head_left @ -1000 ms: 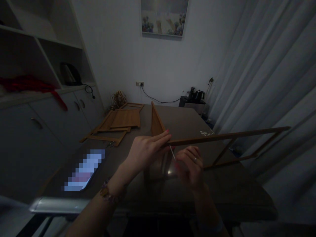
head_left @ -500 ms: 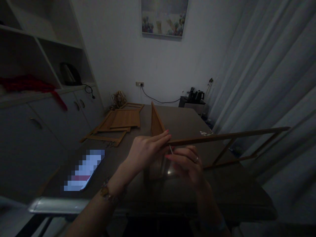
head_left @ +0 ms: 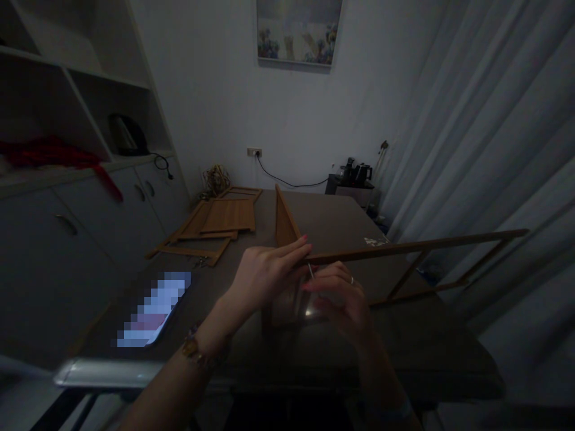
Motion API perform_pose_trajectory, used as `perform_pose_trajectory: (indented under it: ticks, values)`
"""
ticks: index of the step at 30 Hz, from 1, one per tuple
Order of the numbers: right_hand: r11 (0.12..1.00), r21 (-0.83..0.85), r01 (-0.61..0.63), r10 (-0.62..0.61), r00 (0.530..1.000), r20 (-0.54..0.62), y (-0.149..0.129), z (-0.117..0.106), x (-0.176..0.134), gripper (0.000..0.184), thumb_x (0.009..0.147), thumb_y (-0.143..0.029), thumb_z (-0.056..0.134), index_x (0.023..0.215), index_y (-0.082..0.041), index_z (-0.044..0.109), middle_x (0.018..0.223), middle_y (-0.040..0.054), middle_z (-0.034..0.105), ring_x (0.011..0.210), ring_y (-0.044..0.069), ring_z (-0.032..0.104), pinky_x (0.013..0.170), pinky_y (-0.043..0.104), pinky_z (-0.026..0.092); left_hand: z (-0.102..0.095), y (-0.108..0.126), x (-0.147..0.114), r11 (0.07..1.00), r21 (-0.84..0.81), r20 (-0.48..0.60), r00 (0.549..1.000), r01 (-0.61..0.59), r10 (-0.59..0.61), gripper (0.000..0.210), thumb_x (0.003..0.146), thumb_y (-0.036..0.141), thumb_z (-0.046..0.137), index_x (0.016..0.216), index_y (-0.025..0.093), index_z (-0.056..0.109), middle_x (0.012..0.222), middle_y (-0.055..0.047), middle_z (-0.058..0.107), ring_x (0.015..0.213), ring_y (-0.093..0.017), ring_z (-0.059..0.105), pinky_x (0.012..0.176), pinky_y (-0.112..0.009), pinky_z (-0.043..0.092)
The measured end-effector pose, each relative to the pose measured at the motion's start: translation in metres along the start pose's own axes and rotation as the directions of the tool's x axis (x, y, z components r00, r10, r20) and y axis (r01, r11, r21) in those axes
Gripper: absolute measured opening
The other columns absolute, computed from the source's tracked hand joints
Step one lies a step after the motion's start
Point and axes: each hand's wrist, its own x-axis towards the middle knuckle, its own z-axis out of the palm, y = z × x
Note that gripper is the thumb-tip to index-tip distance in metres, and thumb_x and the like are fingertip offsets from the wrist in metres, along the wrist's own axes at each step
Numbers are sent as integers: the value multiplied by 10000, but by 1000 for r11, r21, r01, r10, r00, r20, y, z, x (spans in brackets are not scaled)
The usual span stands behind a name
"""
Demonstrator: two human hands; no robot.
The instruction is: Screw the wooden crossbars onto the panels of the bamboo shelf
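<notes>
The right hand (head_left: pixel 339 291) pinches a thin metal rod (head_left: pixel 311 271) angled toward eleven o'clock, at a wooden frame (head_left: pixel 404 248) stretching lengthwise toward three o'clock; the left hand (head_left: pixel 265 269) clasps its nine-o'clock end.

A dark grey-brown table (head_left: pixel 327 212) with a smooth top fills the middle and lower frame. Flat wooden panels (head_left: pixel 229 215) overlap left of centre, with an open wooden frame (head_left: pixel 191 252) at their near side and small metal pieces (head_left: pixel 200 261) by its corner. A tangled tan bundle (head_left: pixel 216 179) sits at the far left corner. The lit phone (head_left: pixel 150 314) lies at lower left. Right of centre is a whitish patch (head_left: pixel 376 242), near a long wooden frame (head_left: pixel 404 247) standing on edge.
</notes>
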Motion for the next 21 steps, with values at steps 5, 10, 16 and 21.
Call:
perform_pose_trajectory:
  ticks: [5,10,16,21]
  values:
    - [1000,2,-13,12,997,72,1,-5,-1,245,956,-420,524,1046,-254,681,900,14,714,910,176,616,800,339,490,-1,0,0,1000,10,-3,1000,5,-5,285,945,373,547,1139,202,668,1190,-27,708,797,-169,757,525,-239,528]
    - [1000,-25,11,-8,994,107,5,-9,-1,241,961,-398,516,1086,-270,678,935,12,733,931,176,613,802,343,503,0,1,1,1000,24,0,1000,5,-5,287,940,365,557,1147,202,671,1173,-39,717,736,-161,752,504,-237,511]
    - [999,30,-17,15,998,67,7,-3,-3,203,935,-421,562,998,-265,676,896,3,743,882,174,653,838,359,505,-1,0,0,1000,3,-4,1000,4,-4,279,939,356,560,1129,192,681,1164,-47,721,780,-165,755,530,-228,528]
    - [995,80,-60,57,997,45,6,1,-3,172,919,-408,597,955,-254,665,869,6,727,859,173,659,861,367,504,0,0,0,1000,26,-13,1000,7,-7,269,927,359,581,1118,198,681,1173,-27,714,794,-172,758,519,-239,532]
